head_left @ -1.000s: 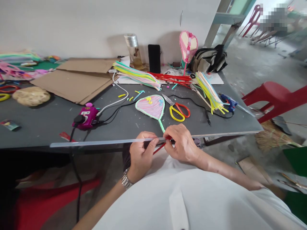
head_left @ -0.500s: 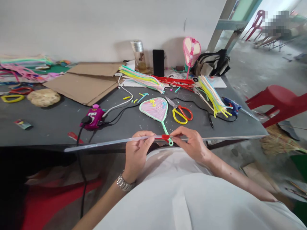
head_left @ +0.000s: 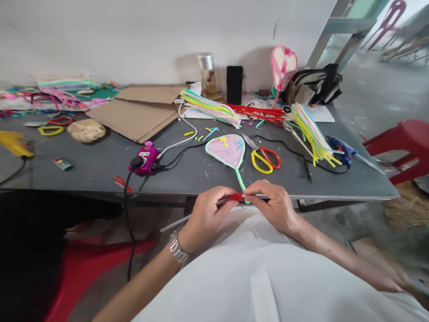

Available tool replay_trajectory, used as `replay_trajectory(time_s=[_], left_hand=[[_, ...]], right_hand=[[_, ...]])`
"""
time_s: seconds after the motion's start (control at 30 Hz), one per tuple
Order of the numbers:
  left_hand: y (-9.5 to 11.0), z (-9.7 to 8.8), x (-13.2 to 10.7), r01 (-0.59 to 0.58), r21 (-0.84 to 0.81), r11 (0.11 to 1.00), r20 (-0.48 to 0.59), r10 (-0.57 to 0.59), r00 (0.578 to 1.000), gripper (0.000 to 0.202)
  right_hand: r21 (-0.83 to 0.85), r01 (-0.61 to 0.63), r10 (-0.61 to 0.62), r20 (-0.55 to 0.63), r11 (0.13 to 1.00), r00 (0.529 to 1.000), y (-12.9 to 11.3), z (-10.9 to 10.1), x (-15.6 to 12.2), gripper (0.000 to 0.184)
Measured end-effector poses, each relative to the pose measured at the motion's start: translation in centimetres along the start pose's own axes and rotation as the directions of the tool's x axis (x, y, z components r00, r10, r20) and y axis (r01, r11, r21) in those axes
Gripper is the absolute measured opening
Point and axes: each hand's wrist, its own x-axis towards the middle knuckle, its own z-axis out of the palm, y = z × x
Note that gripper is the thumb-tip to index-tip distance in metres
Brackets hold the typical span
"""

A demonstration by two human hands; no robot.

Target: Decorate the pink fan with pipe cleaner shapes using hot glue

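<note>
My left hand [head_left: 210, 212] is closed round a long, translucent glue stick [head_left: 174, 222], whose free end pokes out below the palm to the left. A short red fuzzy piece [head_left: 237, 197], like pipe cleaner, sits at the stick's other end, between the fingertips of both hands. My right hand [head_left: 273, 201] pinches at the right side of this red piece. Just beyond the hands lies a heart-shaped pink fan [head_left: 226, 152] with a mint-green pipe-cleaner edge and handle; the handle's lower end is partly hidden by my fingers.
Scissors [head_left: 264, 156] lie right of the fan. A magenta power adapter [head_left: 146, 158] with cords stands left. Pipe-cleaner bundles [head_left: 211, 107], cardboard [head_left: 134, 112], a bottle [head_left: 208, 76] and a blue glue gun [head_left: 342, 150] are farther back. A person's dark sleeve [head_left: 90, 212] is at left.
The glue stick has swung from lying level across the table edge to slanting down under my left hand. My hands are closer together round the red piece. The view has shifted left.
</note>
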Motion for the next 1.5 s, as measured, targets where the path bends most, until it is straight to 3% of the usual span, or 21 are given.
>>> replay_trajectory(time_s=[0.1, 0.17, 0.3, 0.47, 0.7, 0.9, 1.13, 1.37, 1.5], left_hand=[[-0.2, 0.5, 0.0, 0.045, -0.082, 0.996, 0.013, -0.044, 0.999, 0.010], [-0.2, 0.5, -0.2, 0.029, -0.098, 0.995, 0.014, -0.028, 1.000, 0.013], [0.3, -0.2, -0.2, -0.001, -0.086, 0.996, 0.057, 0.006, 0.998, 0.021], [0.8, -0.7, 0.2, -0.071, -0.036, 0.997, 0.108, 0.075, 0.991, 0.016], [0.4, -0.6, 0.3, -0.157, -0.043, 0.987, 0.082, 0.160, 0.984, 0.017], [0.3, -0.3, 0.1, -0.142, -0.048, 0.989, 0.097, 0.146, 0.985, 0.013], [0.0, -0.3, 0.1, -0.168, -0.064, 0.984, 0.081, 0.173, 0.982, 0.015], [0.1, -0.1, -0.1, -0.112, -0.061, 0.992, 0.120, 0.118, 0.986, 0.016], [0.3, -0.1, -0.2, 0.021, -0.120, 0.993, 0.116, -0.007, 0.993, 0.015]], right_hand=[[-0.039, 0.029, -0.030, -0.034, 0.999, 0.999, -0.1, -0.6, 0.1, 0.009], [-0.086, 0.127, -0.132, -0.045, 0.988, 0.990, 0.0, -1.0, 0.3, 0.010], [-0.165, 0.336, -0.345, -0.028, 0.927, 0.938, 0.3, -1.4, 0.7, 0.008], [-0.222, 0.422, -0.433, -0.002, 0.879, 0.901, 0.4, -1.4, 0.6, 0.004], [-0.101, 0.338, -0.338, 0.019, 0.936, 0.941, 0.4, -0.9, 0.3, 0.004], [-0.075, 0.386, -0.387, -0.003, 0.920, 0.922, 0.3, -0.7, 0.3, 0.006], [-0.058, 0.346, -0.345, 0.036, 0.936, 0.938, 0.4, -0.5, 0.1, 0.007], [-0.024, 0.325, -0.324, 0.029, 0.945, 0.946, 0.4, 0.0, -0.2, 0.007], [0.044, 0.269, -0.272, 0.053, 0.962, 0.961, 0.3, 0.0, -0.2, 0.007]])
